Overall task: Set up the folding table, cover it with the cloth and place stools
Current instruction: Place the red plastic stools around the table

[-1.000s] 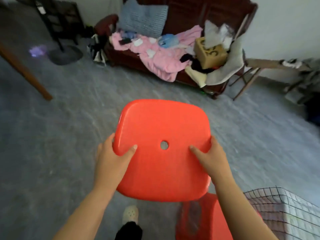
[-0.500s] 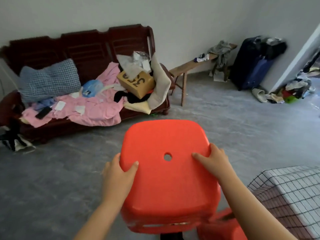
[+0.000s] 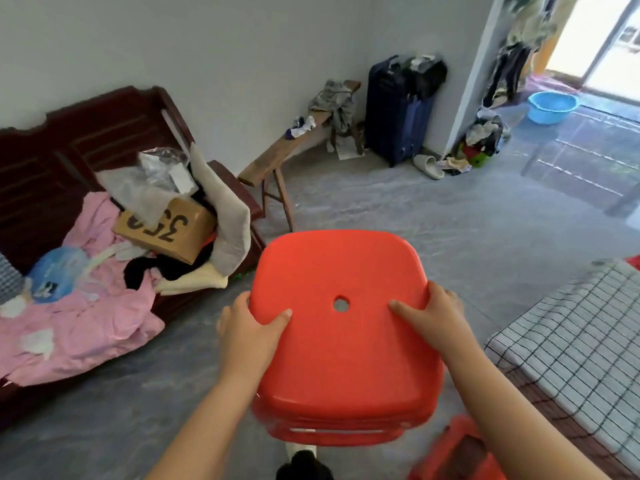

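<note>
Head view: a person's left hand (image 3: 247, 336) and right hand (image 3: 437, 317) grip a red stool (image 3: 346, 351) by opposite edges of its seat, fingers (image 3: 441, 293) curled round the rim (thumbs on top), holding it above the grey floor (image 3: 450, 220), near the checked cloth (image 3: 575, 341) at right.

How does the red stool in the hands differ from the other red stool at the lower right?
The held stool is gripped at its seat edges by the left hand and right hand; no hand touches the lower stool. The held stool shows its seat top with a centre hole; the lower stool is partly hidden behind the right forearm. Both are red plastic.
</note>
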